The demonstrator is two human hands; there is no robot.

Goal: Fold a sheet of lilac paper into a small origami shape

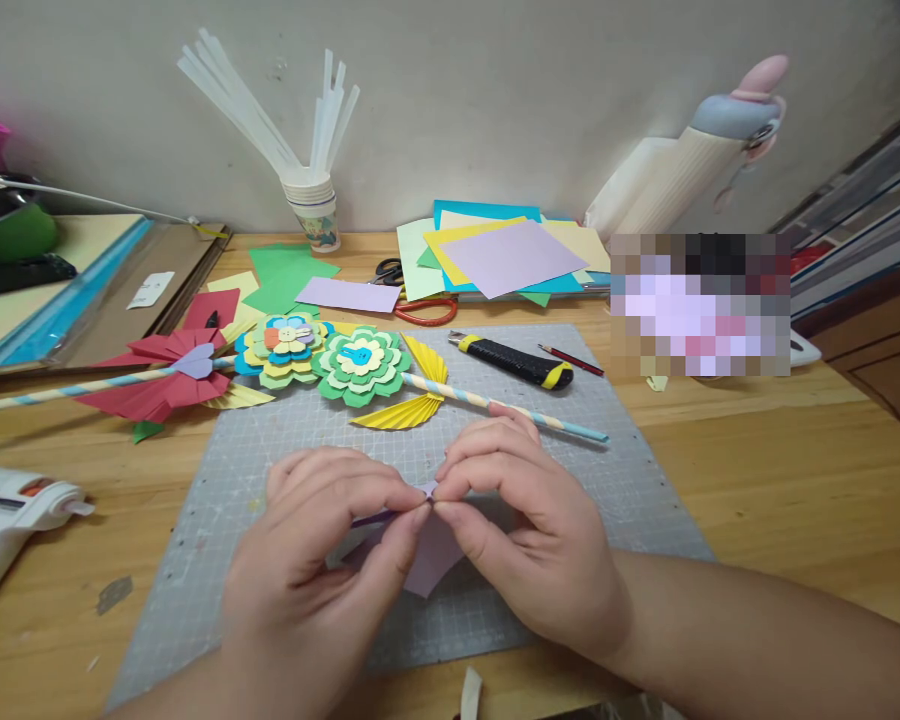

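Observation:
Both hands pinch a small folded piece of purple paper (429, 572) over the grey cutting mat (217, 560). My left hand (322, 550) grips it between thumb and forefinger, and my right hand (525, 530) does the same, fingertips almost touching. Much of the paper is hidden behind the fingers. Just beyond lie two paper-flower wands: one has a green layered flower (361, 367), yellow pleated leaves (405, 412) and a striped stick (525, 412); the other has a multicoloured flower (285, 350) and red pleated leaves (157, 370).
A black utility knife (514, 360) and a pencil (570, 360) lie at the mat's far side. A white glue gun (15, 530) is at left. Behind stand coloured paper sheets (517, 255), scissors (426, 312) and paper cups (316, 215) holding glue sticks (244, 105).

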